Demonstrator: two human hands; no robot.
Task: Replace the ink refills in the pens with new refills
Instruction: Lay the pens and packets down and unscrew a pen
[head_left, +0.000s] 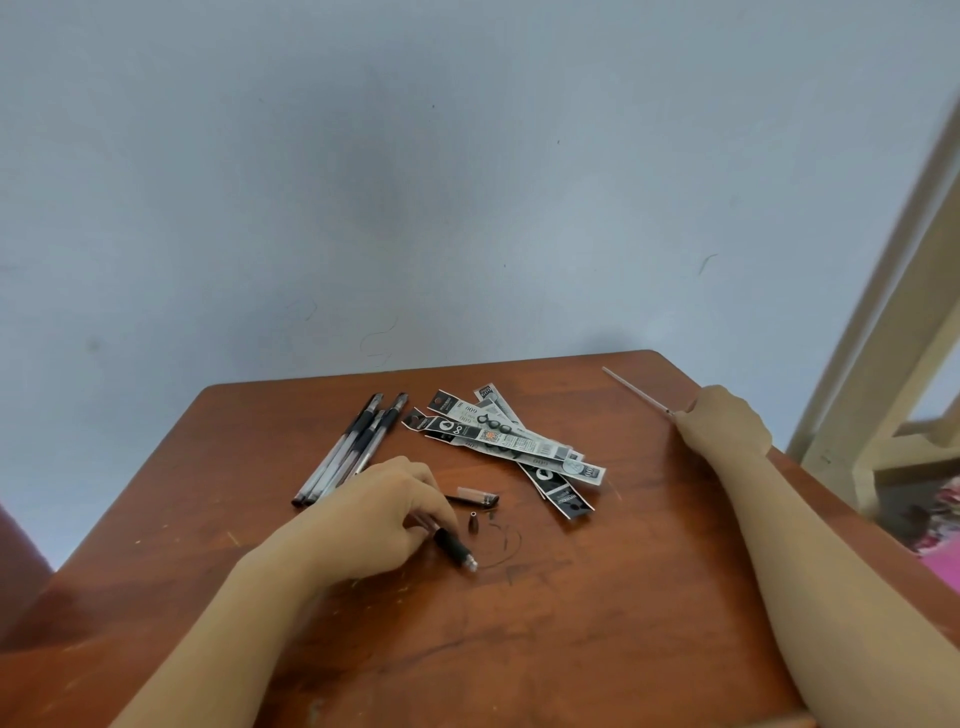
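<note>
My left hand grips a pen barrel with a black grip, its open end pointing right and toward me, low over the wooden table. Out at the table's right edge, my right hand pinches a thin clear refill that sticks out to the upper left. A pen cap and a small metal tip cone lie just right of my left hand. Several pens lie bunched at the back left. Several packaged refills are fanned out at the back centre.
A grey-blue wall rises right behind the table. A beige wooden frame stands to the right, with pink fabric below it. A dark red chair edge shows at the far left. Pen scribbles mark the tabletop.
</note>
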